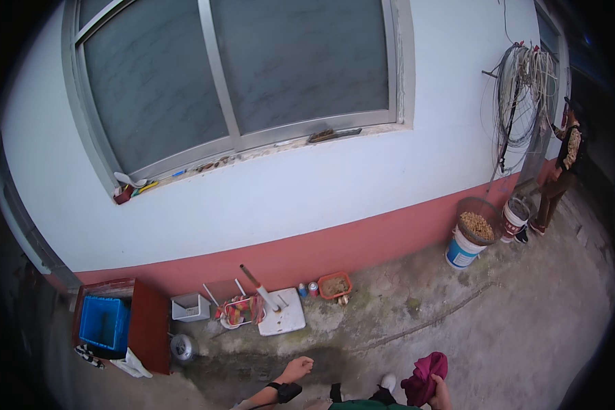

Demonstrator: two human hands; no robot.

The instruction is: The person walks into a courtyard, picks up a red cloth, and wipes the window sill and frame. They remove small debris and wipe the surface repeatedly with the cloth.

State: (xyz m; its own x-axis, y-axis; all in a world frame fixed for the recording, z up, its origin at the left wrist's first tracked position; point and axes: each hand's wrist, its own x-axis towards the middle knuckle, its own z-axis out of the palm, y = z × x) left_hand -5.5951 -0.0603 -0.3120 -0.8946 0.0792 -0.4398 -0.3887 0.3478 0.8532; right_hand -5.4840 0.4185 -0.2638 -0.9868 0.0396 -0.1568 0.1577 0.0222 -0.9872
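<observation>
My left hand [296,368] is held out over the concrete ground with its fingers curled in, and nothing shows in it. A dark device is strapped to that wrist. At the lower right, my right hand [438,392] grips a bunched magenta cloth [426,376], whose folds hang in front of the fingers. Beyond my left hand, against the wall, stands a white square base [285,315] with an upright pole. A white shoe [388,382] shows between my hands.
At left are a blue plastic crate [104,322] in a reddish cabinet [151,328], a white basket [190,308] and a folding stool [241,311]. An orange basin [334,285] and buckets [463,250] line the wall. A person [564,164] stands by the doorway at far right.
</observation>
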